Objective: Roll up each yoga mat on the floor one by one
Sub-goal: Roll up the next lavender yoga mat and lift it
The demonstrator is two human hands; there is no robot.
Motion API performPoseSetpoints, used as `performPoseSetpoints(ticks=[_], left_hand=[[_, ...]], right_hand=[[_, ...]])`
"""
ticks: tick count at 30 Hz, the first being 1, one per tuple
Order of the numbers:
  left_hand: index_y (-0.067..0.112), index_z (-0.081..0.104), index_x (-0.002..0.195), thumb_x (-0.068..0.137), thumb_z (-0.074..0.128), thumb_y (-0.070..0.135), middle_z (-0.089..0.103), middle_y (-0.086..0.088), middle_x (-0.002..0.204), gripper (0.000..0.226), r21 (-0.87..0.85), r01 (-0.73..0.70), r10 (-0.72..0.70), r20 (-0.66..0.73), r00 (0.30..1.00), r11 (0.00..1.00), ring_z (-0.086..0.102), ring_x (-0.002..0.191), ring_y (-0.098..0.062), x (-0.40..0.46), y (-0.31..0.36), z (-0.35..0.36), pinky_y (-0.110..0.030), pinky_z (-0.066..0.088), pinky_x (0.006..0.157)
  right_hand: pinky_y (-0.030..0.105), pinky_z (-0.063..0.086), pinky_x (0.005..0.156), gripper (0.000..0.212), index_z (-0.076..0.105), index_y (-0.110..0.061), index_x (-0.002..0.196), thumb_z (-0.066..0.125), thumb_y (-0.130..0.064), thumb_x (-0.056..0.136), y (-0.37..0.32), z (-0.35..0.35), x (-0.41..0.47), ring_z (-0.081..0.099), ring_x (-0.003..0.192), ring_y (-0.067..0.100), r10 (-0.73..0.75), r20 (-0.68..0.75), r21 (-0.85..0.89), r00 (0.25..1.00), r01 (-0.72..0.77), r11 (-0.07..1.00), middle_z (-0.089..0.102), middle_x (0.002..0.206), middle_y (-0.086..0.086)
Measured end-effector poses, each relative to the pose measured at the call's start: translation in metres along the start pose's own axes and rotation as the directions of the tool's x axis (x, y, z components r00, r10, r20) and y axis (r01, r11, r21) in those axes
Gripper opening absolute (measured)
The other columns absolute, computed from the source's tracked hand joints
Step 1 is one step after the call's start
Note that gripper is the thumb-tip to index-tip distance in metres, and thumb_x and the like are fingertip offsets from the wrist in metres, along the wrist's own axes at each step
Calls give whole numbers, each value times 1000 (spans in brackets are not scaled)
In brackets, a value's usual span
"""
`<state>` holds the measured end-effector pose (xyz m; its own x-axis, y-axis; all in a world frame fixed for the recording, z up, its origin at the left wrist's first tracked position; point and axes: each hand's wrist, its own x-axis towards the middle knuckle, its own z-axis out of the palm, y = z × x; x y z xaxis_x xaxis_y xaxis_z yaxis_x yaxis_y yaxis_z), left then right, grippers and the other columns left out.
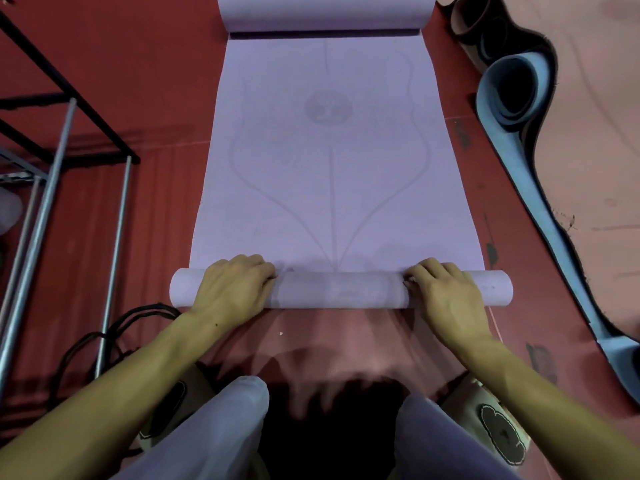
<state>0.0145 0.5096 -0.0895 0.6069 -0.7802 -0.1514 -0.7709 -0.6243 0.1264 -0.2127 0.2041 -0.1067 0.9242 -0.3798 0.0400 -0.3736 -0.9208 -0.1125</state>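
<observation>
2 knees in pale trousers [221, 431] fill the near edge of the view, the person crouched over the red floor [156, 209]. Just beyond them both hands lie on top of the rolled end [341, 289] of a lilac yoga mat [332, 161] — the roll runs across the view, its 2 open ends sticking out past the hands. The left hand [232, 284] sits toward the left end, knuckles up, fingers [263, 271] curled over the far side of the roll; the right hand [446, 289] mirrors it toward the right end, fingers [420, 271] bent down onto the roll. Both grip the rolled part.

Past the hands the rest of the mat lies flat on the floor, printed with faint curved lines and a round emblem; its far end curls up into a 2nd loose roll [325, 12].

At left stands a metal rack [45, 161] with black cables [114, 330] at its foot. At right a blue mat [516, 95] lies loosely coiled — its tail trailing toward the near right — beside a pinkish mat [599, 133].
</observation>
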Motion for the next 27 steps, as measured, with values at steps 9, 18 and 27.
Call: performPoseSetpoints(ticks=[9, 18, 27], left_hand=[[18, 69, 128, 72, 84, 62, 70, 1, 122, 73, 111, -27, 26, 10, 1000, 993, 63, 108, -30, -10, 4, 9, -45, 49, 91], [23, 66, 123, 85, 71, 61, 59, -1, 103, 54, 142, -63, 67, -23, 997, 988, 56, 91, -29, 7, -5, 6, -42, 45, 74], [26, 64, 128, 88, 70, 57, 63, 3, 110, 50, -12, 7, -8, -106, 994, 1000, 57, 100, -28, 4, -6, 10, -44, 46, 87]], right_hand=[[53, 43, 106, 60, 62, -18, 140, 72, -51, 91, -1, 0, -11, 54, 122, 36, -39, 62, 27, 997, 38, 999, 65, 134, 0], [46, 47, 95, 45, 64, -18, 122, 79, -40, 86, 8, -5, 16, 60, 106, 31, -32, 133, 78, 991, 22, 997, 71, 112, -1], [51, 52, 87, 49, 69, -19, 129, 73, -45, 88, 7, -3, 17, 50, 102, 35, 20, 77, 29, 997, -22, 999, 58, 121, 8]])
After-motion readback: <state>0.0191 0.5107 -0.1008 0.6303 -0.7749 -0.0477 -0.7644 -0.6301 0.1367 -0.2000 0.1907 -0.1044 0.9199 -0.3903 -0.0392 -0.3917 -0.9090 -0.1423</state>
